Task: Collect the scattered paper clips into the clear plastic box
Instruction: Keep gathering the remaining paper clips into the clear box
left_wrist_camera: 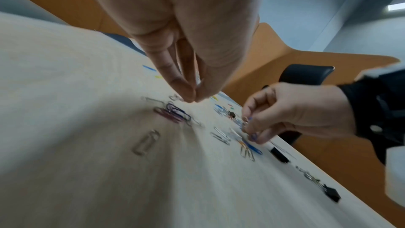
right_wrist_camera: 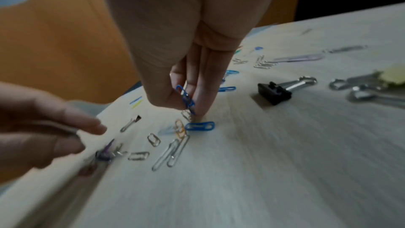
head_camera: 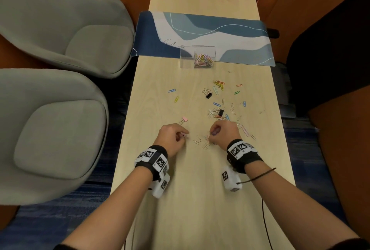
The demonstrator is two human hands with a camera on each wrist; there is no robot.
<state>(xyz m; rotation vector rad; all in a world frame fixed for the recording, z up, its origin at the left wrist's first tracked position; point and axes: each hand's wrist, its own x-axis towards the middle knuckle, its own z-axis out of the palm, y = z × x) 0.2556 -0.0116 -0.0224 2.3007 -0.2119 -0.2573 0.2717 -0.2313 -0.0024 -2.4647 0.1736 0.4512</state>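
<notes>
Step in hand: both hands are picking clips off the near part of the table [head_camera: 160,81], gathering a batch for the box.
Right hand [right_wrist_camera: 181,68]: its fingertips are pinching a few blue paper clips [right_wrist_camera: 185,97] and reaching down to the small pile [right_wrist_camera: 175,138] of silver, orange and blue clips under it.
Left hand [left_wrist_camera: 186,55]: thumb and forefinger are pressing together at the tips just above a knot of purple and dark clips [left_wrist_camera: 173,113]; whether anything is already between them I cannot tell.
Clear plastic box [head_camera: 197,57]: it is standing well apart at the far end of the scatter, on the edge of the blue mat [head_camera: 200,27], already holding a heap of coloured clips.
Doing it well: probably slide each clip to get a nail under it, stack several per pinch, and keep the grip tight so none are dropping on the way.
Watch out: black binder clips [head_camera: 208,95] and a pink one [head_camera: 184,119] are lying among the clips; judge whether they belong before lifting them.
</notes>
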